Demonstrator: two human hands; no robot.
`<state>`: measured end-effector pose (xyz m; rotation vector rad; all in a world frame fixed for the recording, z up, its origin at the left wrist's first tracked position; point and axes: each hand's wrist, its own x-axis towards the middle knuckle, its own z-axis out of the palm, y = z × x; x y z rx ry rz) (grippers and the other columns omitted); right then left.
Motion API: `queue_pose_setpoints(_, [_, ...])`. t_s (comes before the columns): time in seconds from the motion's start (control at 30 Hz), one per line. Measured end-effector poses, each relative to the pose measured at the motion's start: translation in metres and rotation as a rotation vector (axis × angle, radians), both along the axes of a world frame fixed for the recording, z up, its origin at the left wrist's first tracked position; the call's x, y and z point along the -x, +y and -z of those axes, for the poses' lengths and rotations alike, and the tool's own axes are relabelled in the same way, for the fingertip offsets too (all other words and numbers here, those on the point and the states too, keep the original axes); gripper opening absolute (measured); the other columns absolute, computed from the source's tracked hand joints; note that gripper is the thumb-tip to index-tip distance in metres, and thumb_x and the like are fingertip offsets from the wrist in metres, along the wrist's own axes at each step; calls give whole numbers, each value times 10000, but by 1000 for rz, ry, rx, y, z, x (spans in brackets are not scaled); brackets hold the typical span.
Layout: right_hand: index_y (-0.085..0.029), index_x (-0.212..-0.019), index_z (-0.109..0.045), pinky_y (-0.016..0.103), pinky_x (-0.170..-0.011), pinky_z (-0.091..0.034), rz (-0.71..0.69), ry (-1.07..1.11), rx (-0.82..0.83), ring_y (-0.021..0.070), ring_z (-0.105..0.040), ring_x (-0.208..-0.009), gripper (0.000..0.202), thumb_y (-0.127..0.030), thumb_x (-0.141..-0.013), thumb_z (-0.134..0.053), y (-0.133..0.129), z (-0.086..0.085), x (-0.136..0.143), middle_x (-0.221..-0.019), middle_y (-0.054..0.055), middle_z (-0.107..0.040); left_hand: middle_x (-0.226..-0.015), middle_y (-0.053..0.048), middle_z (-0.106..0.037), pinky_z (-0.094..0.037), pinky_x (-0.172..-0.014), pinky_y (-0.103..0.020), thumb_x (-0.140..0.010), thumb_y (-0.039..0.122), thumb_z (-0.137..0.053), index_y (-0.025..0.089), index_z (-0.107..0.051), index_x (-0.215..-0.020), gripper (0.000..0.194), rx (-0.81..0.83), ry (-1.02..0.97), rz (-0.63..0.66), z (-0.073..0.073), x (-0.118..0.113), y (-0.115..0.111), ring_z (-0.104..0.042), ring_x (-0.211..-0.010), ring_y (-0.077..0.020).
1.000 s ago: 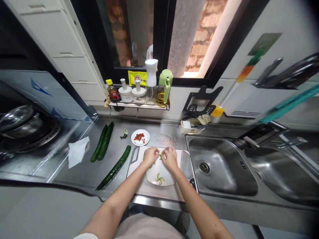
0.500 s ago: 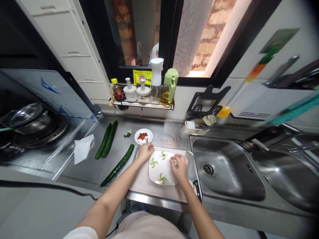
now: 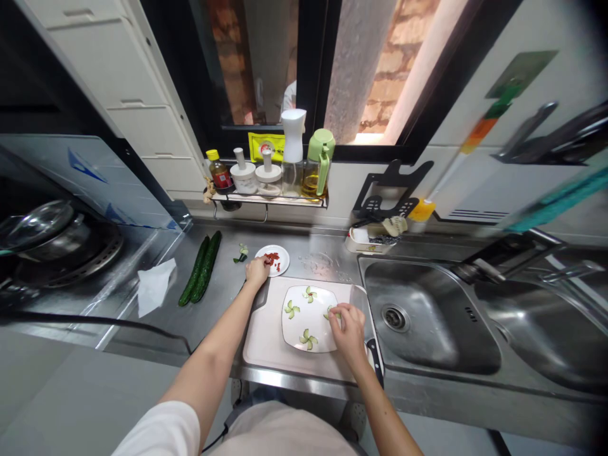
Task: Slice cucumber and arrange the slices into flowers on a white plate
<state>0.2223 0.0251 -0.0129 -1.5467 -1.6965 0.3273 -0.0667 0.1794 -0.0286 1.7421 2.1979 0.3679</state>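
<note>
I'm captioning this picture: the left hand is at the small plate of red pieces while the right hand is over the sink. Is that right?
Not quite: the right hand is at the right edge of the larger plate, not over the sink, as the head view shows. The left hand is at the small plate of red pieces.

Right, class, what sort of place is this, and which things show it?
Most likely a home kitchen: a steel double sink, a pot at the stove on the left, and a rack of seasoning jars and bottles under the window.
</note>
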Motion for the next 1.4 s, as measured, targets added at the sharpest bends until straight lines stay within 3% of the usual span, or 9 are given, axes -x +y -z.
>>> queue_pose_setpoints(0.27, [-229,-784,-632,415,-897,-360,16,-14,7,245,-503,-964,207,-358,-867,-492,-6,-4,-3,-895,62,-600,-1096,-71,-686,-422,-884,-328,-845,238,-496,264,-701,-1038,283,36,132,101,2,0,15,-626,-1004,-224])
queue_pose_setpoints(0.63, [-223,-796,-634,407,-897,-360,6,-11,26,237,-503,-965,204,-350,-865,-490,-6,-1,-3,-906,61,-597,-1089,-77,-680,-425,-884,-323,-845,245,-492,240,-709,-1000,267,55,188,190,2,-2,17,-607,-1019,-221])
queue_pose_setpoints(0.9, [-221,-795,-631,404,-899,-355,-9,-8,34,232,-511,-957,198,-334,-866,-485,-6,0,-1,-899,57,-600,-1069,-77,-690,-423,-877,-323,-842,209,-481,235,-708,-933,246,36,143,184,2,-4,10,-605,-1013,-224])
queue_pose_setpoints(1.13, [-219,-798,-623,408,-900,-354,2,6,50,234,-508,-961,194,-332,-867,-481,-10,0,-3,-902,59,-602,-1127,-61,-676,-413,-918,-326,-839,202,-509,256,-682,-1047,276,11,80,159,4,-4,11,-599,-1047,-220])
queue_pose_setpoints(1.4, [-214,-787,-620,400,-895,-356,0,21,60,232,-503,-962,180,-316,-860,-490,-11,0,-3,-905,59,-607,-1127,-74,-670,-424,-907,-322,-860,236,-474,247,-717,-998,279,26,144,206,3,-6,12,-601,-1040,-225])
